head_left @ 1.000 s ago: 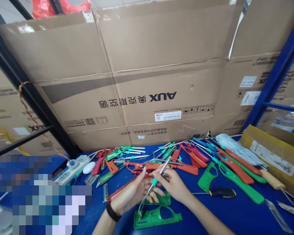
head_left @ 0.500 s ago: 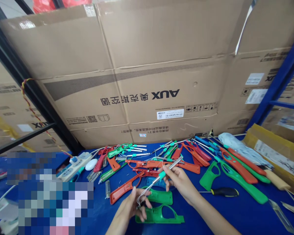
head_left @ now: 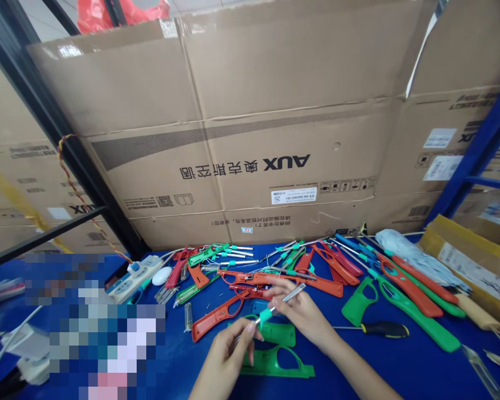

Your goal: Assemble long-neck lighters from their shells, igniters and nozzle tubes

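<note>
Right hand (head_left: pixel 302 318) is gripping the lighter tube (head_left: pixel 291 295); I am logging its axis slanting down-left to the left hand (head_left: pixel 227 364), grip unconfirmed.

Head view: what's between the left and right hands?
In the head view, a metal lighter wand with a teal collar, above a green plastic lighter shell.

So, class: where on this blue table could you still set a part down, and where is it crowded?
Bare blue tabletop shows below the black-handled screwdriver, right of the green casing, and left of the left hand, below the orange casing. The back row of lighter parts is crowded.
</note>
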`<action>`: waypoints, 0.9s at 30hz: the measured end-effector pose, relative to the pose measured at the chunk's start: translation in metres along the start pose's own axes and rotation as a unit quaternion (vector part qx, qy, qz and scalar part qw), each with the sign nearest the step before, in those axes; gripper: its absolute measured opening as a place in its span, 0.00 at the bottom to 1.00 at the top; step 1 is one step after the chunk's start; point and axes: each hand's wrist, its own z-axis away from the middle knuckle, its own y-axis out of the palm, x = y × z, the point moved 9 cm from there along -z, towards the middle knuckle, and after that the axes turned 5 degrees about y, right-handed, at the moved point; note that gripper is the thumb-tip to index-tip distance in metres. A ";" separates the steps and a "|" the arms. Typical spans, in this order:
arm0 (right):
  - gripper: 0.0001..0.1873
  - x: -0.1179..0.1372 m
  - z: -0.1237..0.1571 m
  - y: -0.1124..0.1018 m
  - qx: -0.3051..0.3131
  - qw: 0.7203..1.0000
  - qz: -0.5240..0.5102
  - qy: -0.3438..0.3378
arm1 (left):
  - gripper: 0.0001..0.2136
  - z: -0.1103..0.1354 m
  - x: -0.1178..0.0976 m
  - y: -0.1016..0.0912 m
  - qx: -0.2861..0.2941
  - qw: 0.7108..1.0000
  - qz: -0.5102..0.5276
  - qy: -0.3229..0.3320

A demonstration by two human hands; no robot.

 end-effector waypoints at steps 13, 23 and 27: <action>0.18 0.039 0.055 0.050 0.147 0.874 0.447 -0.123 | 0.23 0.004 0.004 0.018 0.089 0.996 -0.014 -0.027; 0.09 0.016 0.073 -0.013 0.034 0.898 0.438 -0.007 | 0.18 0.016 0.013 -0.021 -0.043 0.995 -0.091 0.018; 0.11 0.010 0.078 -0.020 0.014 0.906 0.424 0.003 | 0.12 0.026 0.006 -0.023 -0.063 0.985 -0.136 0.087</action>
